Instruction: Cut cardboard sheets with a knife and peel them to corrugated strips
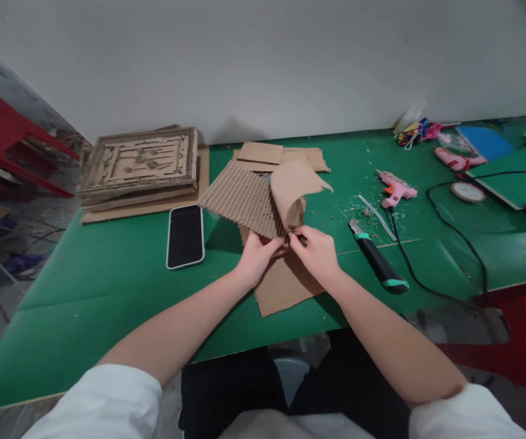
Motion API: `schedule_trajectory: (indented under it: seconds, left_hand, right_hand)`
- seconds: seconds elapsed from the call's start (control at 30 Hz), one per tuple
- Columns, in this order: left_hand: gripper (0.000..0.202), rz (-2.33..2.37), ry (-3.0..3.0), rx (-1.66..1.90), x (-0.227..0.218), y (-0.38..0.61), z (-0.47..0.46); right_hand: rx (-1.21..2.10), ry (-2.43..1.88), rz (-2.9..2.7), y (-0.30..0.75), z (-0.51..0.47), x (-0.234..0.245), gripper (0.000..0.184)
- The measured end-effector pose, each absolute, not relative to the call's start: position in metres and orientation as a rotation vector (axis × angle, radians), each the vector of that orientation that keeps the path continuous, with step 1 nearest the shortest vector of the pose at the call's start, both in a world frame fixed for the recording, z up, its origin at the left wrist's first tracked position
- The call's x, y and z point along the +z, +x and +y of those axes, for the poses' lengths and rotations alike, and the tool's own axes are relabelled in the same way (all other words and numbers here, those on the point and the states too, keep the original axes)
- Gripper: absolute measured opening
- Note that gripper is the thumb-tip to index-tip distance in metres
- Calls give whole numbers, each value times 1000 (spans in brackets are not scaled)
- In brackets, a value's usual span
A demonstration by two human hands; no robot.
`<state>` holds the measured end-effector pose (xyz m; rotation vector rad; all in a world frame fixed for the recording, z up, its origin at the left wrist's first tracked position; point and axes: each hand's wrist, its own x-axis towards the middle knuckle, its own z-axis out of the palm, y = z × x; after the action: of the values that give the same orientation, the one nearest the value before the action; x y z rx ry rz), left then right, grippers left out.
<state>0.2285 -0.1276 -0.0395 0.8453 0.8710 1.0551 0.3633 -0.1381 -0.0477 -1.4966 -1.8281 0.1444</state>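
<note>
A piece of corrugated cardboard (pixel 244 198) with its ridges bared is held up over the table by its near edge. My left hand (pixel 258 256) grips that edge, thumb on top. A smooth brown paper layer (pixel 294 183) curls up and away from the ridged side. My right hand (pixel 314 249) pinches the layer's near end, close beside my left thumb. Beneath both hands lies a flat cardboard sheet (pixel 285 286). More cardboard pieces (pixel 259 152) lie behind, partly hidden by the raised one.
On the green table (pixel 121 286), a phone (pixel 185 236) and stacked cardboard panels (pixel 141 164) lie to the left. To the right are a utility knife (pixel 377 256), a glue stick (pixel 377 217), a pink glue gun (pixel 396 189) with a trailing black cord (pixel 462 235), and a tape roll (pixel 468 192).
</note>
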Motion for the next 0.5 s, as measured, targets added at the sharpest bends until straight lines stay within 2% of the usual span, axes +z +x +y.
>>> schedule_trajectory:
  seconds: [0.17, 0.4, 0.5]
  left_hand:
    - [38, 883, 717, 976, -37, 226, -127]
    - [11, 828, 591, 890, -42, 222, -125]
    - [15, 841, 588, 921, -40, 224, -127]
  right_hand:
    - [271, -1469, -1747, 361, -140, -45, 15]
    - [519, -1490, -1612, 360, -142, -39, 18]
    - [528, -1514, -1602, 358, -143, -42, 18]
